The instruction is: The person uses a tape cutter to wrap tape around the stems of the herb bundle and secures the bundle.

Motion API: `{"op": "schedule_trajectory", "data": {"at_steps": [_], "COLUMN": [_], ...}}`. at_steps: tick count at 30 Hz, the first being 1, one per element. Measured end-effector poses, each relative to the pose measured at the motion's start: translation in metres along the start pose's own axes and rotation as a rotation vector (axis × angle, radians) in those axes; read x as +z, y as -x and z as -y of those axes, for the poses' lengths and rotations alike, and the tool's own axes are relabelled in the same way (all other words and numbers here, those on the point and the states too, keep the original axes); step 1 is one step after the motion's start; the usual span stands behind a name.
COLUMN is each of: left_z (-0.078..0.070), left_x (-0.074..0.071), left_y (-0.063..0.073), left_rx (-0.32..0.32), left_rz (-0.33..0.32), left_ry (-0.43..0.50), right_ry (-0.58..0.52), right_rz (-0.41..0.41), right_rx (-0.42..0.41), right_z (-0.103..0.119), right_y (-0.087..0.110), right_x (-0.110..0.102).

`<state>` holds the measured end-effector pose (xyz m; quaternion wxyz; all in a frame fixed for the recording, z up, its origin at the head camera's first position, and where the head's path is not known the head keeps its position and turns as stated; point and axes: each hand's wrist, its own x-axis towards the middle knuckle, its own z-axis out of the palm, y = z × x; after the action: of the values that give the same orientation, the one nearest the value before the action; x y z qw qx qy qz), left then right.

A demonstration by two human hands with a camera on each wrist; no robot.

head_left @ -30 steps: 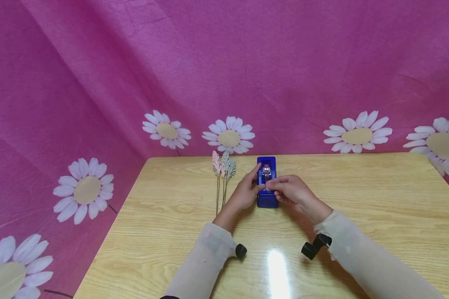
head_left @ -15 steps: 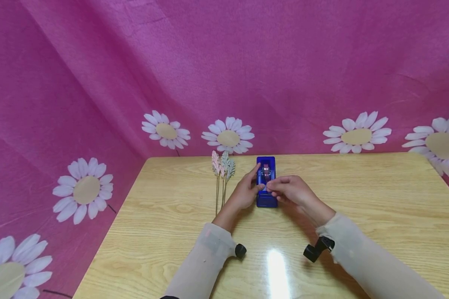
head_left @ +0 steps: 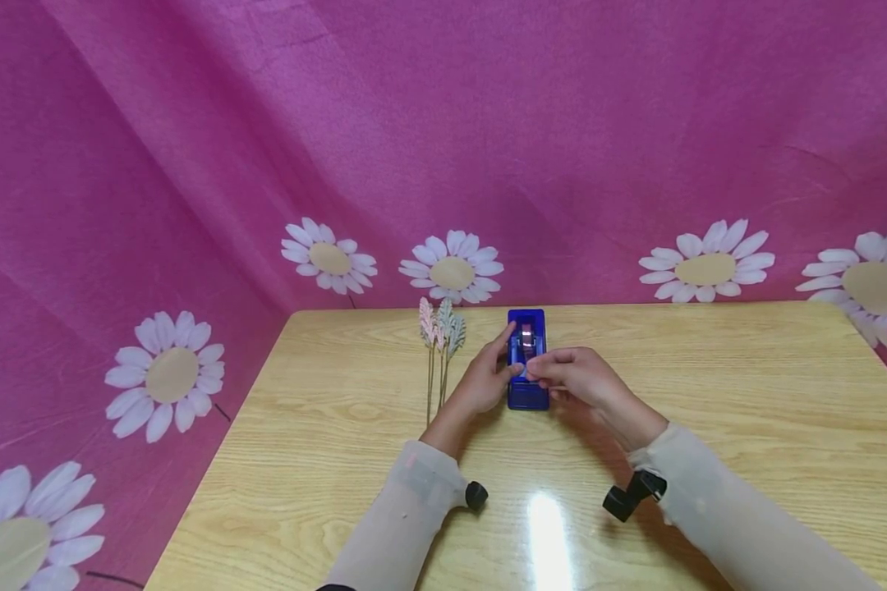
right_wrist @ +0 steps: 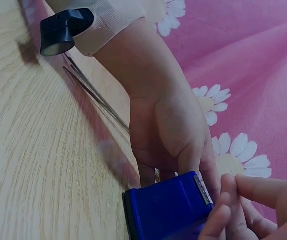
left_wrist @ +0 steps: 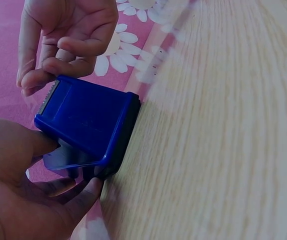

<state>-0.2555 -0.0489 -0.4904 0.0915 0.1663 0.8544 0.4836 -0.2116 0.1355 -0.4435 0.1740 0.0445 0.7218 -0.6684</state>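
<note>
A blue tape dispenser (head_left: 528, 398) stands lengthwise near the table's far edge, a shiny tape roll (head_left: 527, 338) inside its top. My left hand (head_left: 484, 377) grips the dispenser from its left side, thumb toward the near part and fingers along the side. Across from it, my right hand (head_left: 587, 377) pinches the clear tape end between thumb and forefinger, right by the cutting edge. The left wrist view shows the serrated metal blade (left_wrist: 48, 97) just below the right fingers. The clear tape itself is barely visible, mostly hidden by the fingertips.
Left of the dispenser lie several artificial stems (head_left: 441, 332) with pink and grey-green leafy heads, partly behind the left forearm. A pink cloth (head_left: 562, 148) with white daisies hangs behind the wooden table (head_left: 303, 427). Black wrist cameras (head_left: 476, 496) stick out from both sleeves.
My right wrist has shifted slightly right and toward me, its fingers still pinching at the dispenser's cutting edge. The left hand, the dispenser and the stems stay in place.
</note>
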Motion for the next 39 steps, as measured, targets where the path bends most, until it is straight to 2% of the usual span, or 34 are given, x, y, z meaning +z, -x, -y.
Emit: {"op": "schedule_trajectory", "data": {"at_steps": [6,12,20,31,39], "left_z": [-0.001,0.0,0.0,0.0,0.0], "left_x": [0.0,0.001,0.001,-0.001,0.0], "left_y": [0.001,0.0,0.001,0.001,0.001], "left_rx": [-0.006,-0.001,-0.012,0.012,0.003], "left_rz": [-0.003,-0.006,-0.008,-0.004,-0.01], "left_ry": [-0.014,-0.013,-0.022,-0.036,-0.02], "right_ry": [-0.088,-0.164,-0.221,-0.257,-0.231], "right_rz": [0.038,0.089,0.081,0.081,0.081], "right_rx": [-0.028,-0.014,-0.004,0.017,0.025], "right_z": [-0.004,-0.01,-0.01,-0.012,-0.017], "right_y": [0.002,0.003,0.006,0.011,0.012], "right_x": [-0.004,-0.002,0.003,0.007,0.008]}}
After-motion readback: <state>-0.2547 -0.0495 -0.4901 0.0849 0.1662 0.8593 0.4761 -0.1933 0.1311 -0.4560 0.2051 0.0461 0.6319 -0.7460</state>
